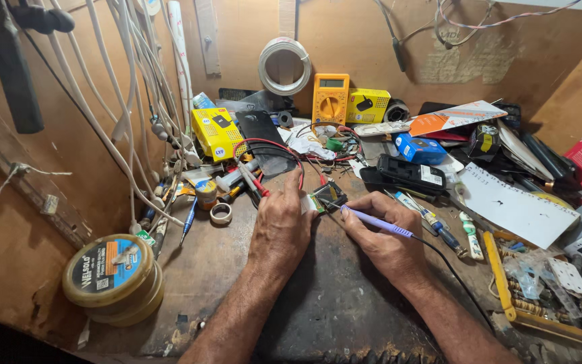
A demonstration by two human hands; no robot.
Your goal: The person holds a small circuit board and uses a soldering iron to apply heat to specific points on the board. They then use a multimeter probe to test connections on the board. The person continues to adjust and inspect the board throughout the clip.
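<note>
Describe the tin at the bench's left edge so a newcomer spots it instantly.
Start at the wooden bench and follow its front edge left. The tin sits alone there, well left of the left hand. It is round, brass-coloured, with a blue and orange lid label.

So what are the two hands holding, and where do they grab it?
The right hand grips a thin purple soldering iron along its handle. The left hand pins down a small green circuit board by its edge.

Two yellow cardboard boxes (217, 132) (368, 105) are seen by the back wall, a blue packet (419, 149) right, a grey meter screen (331, 83) between.
</note>
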